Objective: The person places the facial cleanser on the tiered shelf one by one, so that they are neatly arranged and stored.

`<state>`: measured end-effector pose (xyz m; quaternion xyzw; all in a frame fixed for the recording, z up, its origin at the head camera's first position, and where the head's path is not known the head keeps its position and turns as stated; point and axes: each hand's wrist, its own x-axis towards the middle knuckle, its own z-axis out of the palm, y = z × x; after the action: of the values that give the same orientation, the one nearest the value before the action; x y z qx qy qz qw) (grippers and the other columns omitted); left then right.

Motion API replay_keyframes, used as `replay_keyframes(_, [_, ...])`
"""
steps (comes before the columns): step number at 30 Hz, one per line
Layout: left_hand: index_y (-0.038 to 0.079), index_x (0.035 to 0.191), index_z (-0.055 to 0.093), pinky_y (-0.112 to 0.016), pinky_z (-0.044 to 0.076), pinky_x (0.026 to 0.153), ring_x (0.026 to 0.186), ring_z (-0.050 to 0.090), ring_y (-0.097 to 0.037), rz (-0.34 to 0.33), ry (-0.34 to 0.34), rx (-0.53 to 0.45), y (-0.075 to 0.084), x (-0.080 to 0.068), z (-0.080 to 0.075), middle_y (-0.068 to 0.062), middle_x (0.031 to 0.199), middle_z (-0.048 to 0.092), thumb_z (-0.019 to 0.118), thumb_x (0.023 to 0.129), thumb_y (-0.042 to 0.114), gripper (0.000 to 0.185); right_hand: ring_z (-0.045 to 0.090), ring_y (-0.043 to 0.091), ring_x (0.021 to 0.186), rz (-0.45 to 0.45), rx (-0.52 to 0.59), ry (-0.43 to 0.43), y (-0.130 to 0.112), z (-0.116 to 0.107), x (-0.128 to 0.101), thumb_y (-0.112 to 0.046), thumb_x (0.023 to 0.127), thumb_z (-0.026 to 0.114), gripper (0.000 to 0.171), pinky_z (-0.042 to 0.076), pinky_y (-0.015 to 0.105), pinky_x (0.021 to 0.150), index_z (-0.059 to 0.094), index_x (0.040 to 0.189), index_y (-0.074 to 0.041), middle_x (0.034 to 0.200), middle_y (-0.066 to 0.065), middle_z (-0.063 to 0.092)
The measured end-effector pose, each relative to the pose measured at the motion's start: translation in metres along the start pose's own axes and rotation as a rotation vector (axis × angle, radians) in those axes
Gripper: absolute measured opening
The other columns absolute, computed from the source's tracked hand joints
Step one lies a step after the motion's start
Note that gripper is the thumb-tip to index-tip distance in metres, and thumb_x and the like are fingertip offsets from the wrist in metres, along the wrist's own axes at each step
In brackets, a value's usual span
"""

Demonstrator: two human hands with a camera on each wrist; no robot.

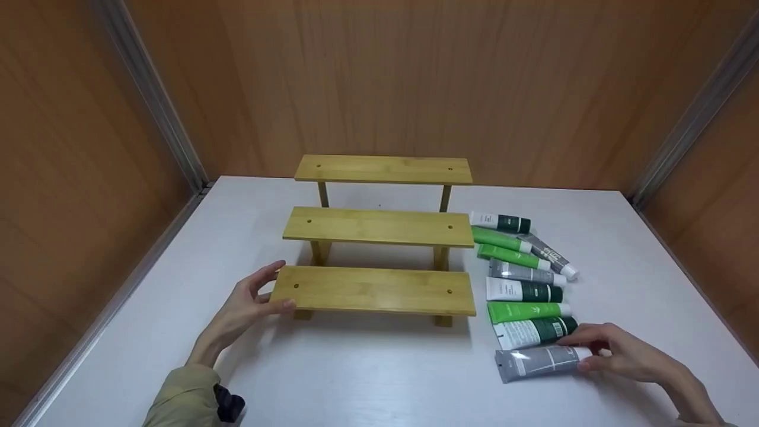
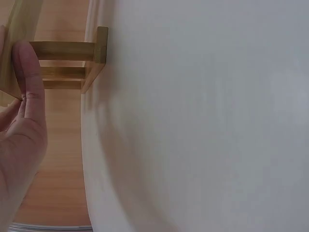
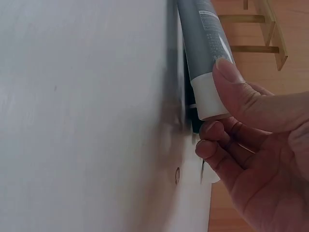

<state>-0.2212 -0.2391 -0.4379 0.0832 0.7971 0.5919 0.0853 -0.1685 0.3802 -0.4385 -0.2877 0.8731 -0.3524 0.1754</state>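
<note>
A three-tier wooden rack (image 1: 379,289) stands on the white table, its steps rising toward the back. My left hand (image 1: 238,308) grips the left end of its lowest step, thumb along the front edge; in the left wrist view the thumb (image 2: 32,79) lies against the board (image 2: 21,24). On the right, my right hand (image 1: 631,356) pinches a grey squeeze tube (image 1: 536,363) by its white cap (image 3: 208,96). This tube is the nearest of the group and lies just in front of a white and dark green tube (image 1: 533,333).
Behind it, several more tubes form a column along the rack's right side: a bright green tube (image 1: 525,311), a white and green tube (image 1: 522,290), a grey tube (image 1: 522,273). Another grey tube (image 1: 551,256) lies slanted beside them. Wooden panels (image 1: 415,77) enclose the table.
</note>
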Motion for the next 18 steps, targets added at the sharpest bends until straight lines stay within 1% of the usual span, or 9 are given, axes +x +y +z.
replay_keyframes(3, [0.022,0.137,0.031,-0.033,0.048,0.094,0.115,0.048,-0.026,0.001,0.001,0.003,0.0,0.001,0.0,-0.005,0.135,0.038,0.073,0.073,0.02,0.077,0.047,0.007,0.075,-0.033,-0.018,0.034,-0.002,-0.001,-0.001,-0.018,0.08,0.065,0.033,0.039,0.021,0.051,0.062,0.112,-0.013,0.089,0.0,0.055])
replay_keyframes(8, [0.021,0.138,0.03,-0.034,0.048,0.096,0.116,0.048,-0.026,0.003,0.004,0.013,0.0,0.0,0.0,-0.005,0.136,0.038,0.073,0.074,0.02,0.077,0.045,0.005,0.078,-0.049,-0.027,0.081,-0.007,-0.004,0.001,-0.015,0.083,0.061,0.03,0.038,0.02,0.053,0.06,0.113,-0.013,0.087,-0.002,0.05])
replay_keyframes(13, [0.022,0.138,0.03,-0.03,0.05,0.09,0.111,0.052,-0.025,-0.014,-0.003,-0.015,0.001,0.0,0.001,-0.006,0.135,0.038,0.073,0.072,0.019,0.078,0.046,0.004,0.085,-0.072,-0.017,0.128,-0.013,-0.008,0.005,-0.008,0.085,0.057,0.029,0.039,0.014,0.062,0.058,0.114,-0.011,0.091,-0.002,0.051])
replay_keyframes(16, [0.022,0.138,0.029,-0.027,0.052,0.086,0.107,0.055,-0.026,-0.023,-0.008,-0.028,0.001,0.0,0.001,-0.007,0.134,0.038,0.074,0.072,0.018,0.08,0.045,0.003,0.089,-0.065,-0.017,0.153,-0.017,-0.01,0.009,-0.007,0.086,0.056,0.031,0.038,0.009,0.07,0.056,0.117,-0.011,0.095,-0.003,0.051])
replay_keyframes(18, [0.022,0.138,0.029,-0.027,0.052,0.085,0.106,0.055,-0.026,-0.026,-0.006,-0.028,0.001,0.0,0.001,-0.007,0.134,0.038,0.074,0.071,0.019,0.08,0.044,0.002,0.091,-0.053,-0.014,0.163,-0.019,-0.012,0.012,-0.008,0.087,0.055,0.031,0.038,0.008,0.072,0.054,0.118,-0.01,0.097,-0.002,0.05])
